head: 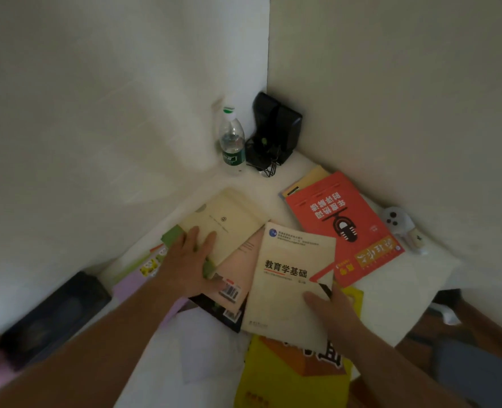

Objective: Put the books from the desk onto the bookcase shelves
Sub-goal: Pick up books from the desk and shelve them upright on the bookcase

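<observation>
Books were spread all over the white desk (273,184), overlapping each other. My left hand (189,260) lay flat, fingers straight, on a pale book (229,222) with a green spine edge, close to the left wall. My right hand (332,310) pinched the lower right edge of a cream book (291,275), thumb on its cover, with a yellow book (291,375) under it hanging off the near edge. A red book (341,222) sat by the right wall. The back corner held a bottle (231,142) and black speakers (276,128), with some bare desk in front of them.
</observation>
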